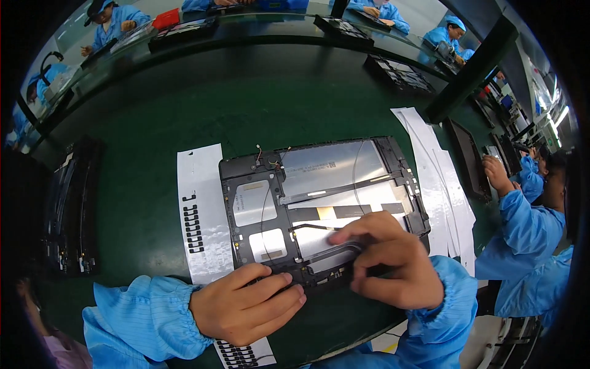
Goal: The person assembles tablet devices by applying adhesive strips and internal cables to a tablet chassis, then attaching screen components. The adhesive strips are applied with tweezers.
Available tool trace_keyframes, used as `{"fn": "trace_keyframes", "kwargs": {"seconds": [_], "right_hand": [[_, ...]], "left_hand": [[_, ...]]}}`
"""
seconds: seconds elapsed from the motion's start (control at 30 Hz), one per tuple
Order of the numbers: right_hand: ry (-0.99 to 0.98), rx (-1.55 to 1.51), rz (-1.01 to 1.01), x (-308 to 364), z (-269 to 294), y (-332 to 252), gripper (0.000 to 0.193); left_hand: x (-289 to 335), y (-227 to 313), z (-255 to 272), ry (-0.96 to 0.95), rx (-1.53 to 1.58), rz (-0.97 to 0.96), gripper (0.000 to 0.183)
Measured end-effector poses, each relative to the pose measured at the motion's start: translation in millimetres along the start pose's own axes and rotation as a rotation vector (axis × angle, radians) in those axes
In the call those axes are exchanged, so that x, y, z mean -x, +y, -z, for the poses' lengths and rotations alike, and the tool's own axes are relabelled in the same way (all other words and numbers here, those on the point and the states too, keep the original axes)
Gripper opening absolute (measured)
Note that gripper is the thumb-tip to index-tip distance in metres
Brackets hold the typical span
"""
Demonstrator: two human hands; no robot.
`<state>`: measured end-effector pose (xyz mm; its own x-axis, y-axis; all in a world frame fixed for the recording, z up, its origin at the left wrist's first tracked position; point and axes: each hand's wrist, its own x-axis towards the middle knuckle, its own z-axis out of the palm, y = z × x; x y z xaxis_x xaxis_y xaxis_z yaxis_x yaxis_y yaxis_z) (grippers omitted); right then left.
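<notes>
In front of me an opened tablet (332,165) lies tilted on the bench, its black frame holding silver battery panels, thin wires and dark ribbon strips. My left hand (249,304) is on the tablet's near left edge, fingers bent over the frame. Above the near right part hovers my right hand (390,261), slightly blurred, index finger stretched out and the others loosely curled apart. Its index fingertip is close to a black ribbon strip; whether they touch I cannot tell. Nothing is visibly held in this hand. Part of the near edge is hidden under both hands.
A white sheet with black stickers (193,227) reaches under the tablet's left side; white strips (433,178) lie at right. Dark frames (70,209) stand at far left, another dark tray (467,160) at right. Beyond a raised shelf (246,38) and beside me, people in blue work.
</notes>
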<state>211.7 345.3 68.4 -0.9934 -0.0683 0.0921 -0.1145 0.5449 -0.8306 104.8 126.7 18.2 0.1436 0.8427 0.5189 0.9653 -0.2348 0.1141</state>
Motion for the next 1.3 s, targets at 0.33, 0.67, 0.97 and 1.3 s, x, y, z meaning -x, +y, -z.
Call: {"fn": "trace_keyframes", "kwargs": {"seconds": [0.33,0.67,0.97,1.3], "right_hand": [[0.046,0.036,-0.025,0.1,-1.6,5.1,0.003],[0.047,0.051,-0.049,1.4,-0.3,5.5,0.003],[0.058,0.063,-0.058,4.7,5.6,2.3,0.005],[0.060,0.167,0.120,9.8,2.6,10.2,0.014]], "left_hand": [[-3.1,0.7,-6.1,0.051,0.030,-0.012,0.020],[-4.4,5.0,-7.0,0.014,0.004,0.004,0.022],[-37.7,11.0,-4.4,-0.139,-0.108,-0.058,0.020],[-32.3,14.0,-7.1,-0.145,-0.144,-0.032,0.021]]}}
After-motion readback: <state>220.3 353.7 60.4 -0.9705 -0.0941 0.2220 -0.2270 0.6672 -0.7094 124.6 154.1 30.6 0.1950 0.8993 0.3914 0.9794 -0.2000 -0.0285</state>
